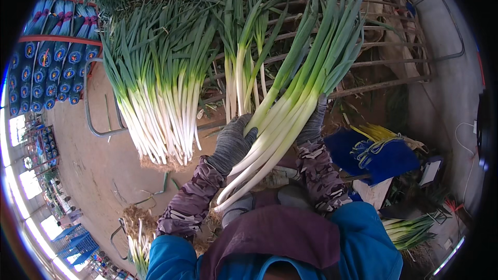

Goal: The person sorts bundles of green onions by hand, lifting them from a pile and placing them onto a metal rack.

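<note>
A bunch of long green onions (290, 105) lies slantwise across both hands, white root ends towards my lap and green leaves away from me. My left hand (233, 144), in a grey knit glove, grips the bunch from its left side near the white stems. On the other side my right hand (314, 118), gloved alike, holds it from beneath, its fingers mostly hidden. To the left, a broad row of green onions (163, 97) rests with roots facing me. A few loose green onions (239, 74) lie on the metal rack (377, 62) between that row and the held bunch.
Blue cloth (373, 159) with yellow ties (375, 134) sits at right. More green onions lie low right (410, 229) and low left (138, 241). Stacked wrapped bundles (46, 74) stand in a red-framed rack at far left. A bent metal bar (93, 124) juts over the floor.
</note>
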Demonstrator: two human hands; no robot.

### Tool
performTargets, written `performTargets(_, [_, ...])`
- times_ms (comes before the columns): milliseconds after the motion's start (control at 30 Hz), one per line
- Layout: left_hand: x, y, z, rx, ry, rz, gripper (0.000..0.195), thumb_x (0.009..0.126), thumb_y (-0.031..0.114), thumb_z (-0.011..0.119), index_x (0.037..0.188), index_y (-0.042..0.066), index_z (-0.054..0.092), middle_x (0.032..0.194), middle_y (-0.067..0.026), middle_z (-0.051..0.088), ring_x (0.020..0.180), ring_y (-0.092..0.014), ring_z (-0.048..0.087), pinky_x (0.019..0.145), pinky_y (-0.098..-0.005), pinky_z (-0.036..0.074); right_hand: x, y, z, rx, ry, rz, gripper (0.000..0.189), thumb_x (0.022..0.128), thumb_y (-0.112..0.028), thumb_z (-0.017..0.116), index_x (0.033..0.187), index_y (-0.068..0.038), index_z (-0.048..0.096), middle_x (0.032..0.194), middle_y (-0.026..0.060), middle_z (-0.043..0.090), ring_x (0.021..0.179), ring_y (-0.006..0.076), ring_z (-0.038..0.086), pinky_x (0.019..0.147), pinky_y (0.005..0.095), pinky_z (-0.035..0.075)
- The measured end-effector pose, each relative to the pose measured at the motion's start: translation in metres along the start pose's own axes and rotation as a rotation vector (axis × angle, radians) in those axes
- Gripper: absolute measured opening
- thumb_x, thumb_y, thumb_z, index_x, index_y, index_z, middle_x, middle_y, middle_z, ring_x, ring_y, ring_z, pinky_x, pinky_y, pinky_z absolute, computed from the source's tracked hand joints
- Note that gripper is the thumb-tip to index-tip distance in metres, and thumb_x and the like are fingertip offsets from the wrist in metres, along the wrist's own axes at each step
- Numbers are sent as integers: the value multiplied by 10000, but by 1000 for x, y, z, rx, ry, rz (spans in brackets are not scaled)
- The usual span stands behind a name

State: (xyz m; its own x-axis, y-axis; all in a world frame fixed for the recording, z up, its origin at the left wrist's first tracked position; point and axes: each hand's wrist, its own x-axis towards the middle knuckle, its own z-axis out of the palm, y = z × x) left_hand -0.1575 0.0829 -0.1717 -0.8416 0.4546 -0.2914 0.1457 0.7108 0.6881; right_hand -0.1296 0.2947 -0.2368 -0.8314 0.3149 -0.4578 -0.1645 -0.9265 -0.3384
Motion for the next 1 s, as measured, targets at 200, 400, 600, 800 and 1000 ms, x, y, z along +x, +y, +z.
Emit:
performTargets(200, [-2, 8, -5, 176, 32, 16, 417, 859, 235, 623, 1210, 26, 542, 1027, -223, 611, 933, -391, 622, 830, -446, 492, -6, -1, 4, -43, 47, -24, 676, 855, -606, 574, 1301, -100, 525, 1208, 96, 593, 1080, 276, 558, 967, 402, 453])
performTargets(400, [-5, 38, -26, 313, -56, 7, 429, 886, 297, 603, 1222, 39, 534, 973, -208, 655, 877, -377, 651, 773, -448, 512, -1, -4, 8, -44, -2, -73, 695, 849, -627, 557, 1306, -105, 519, 1216, 91, 589, 1087, 278, 555, 964, 403, 453])
performTargets(600, [6, 31, -25, -340, -157, -101, 308, 914, 217, 639, 1105, -22, 606, 905, -111, 643, 803, -171, 616, 754, -315, 510, -3, -7, 14, 19, -71, -44, 695, 850, -634, 550, 1323, -127, 507, 1257, 79, 566, 1123, 274, 536, 984, 406, 441])
performTargets(800, [32, 28, -29, -555, -378, -321, 630, 856, 433, 701, 1224, -56, 552, 754, -68, 605, 559, -111, 561, 494, -269, 483, -5, -5, 18, -80, -65, -74, 714, 853, -640, 541, 1350, -131, 481, 1286, 91, 549, 1140, 289, 528, 1004, 426, 427])
performTargets(1000, [39, 26, -20, -479, -435, -257, 709, 815, 547, 702, 1191, -44, 591, 767, -87, 620, 649, -144, 602, 564, -301, 508, -3, -2, 26, -29, -130, -27, 743, 860, -634, 527, 1398, -130, 432, 1348, 105, 505, 1193, 302, 495, 1042, 436, 396])
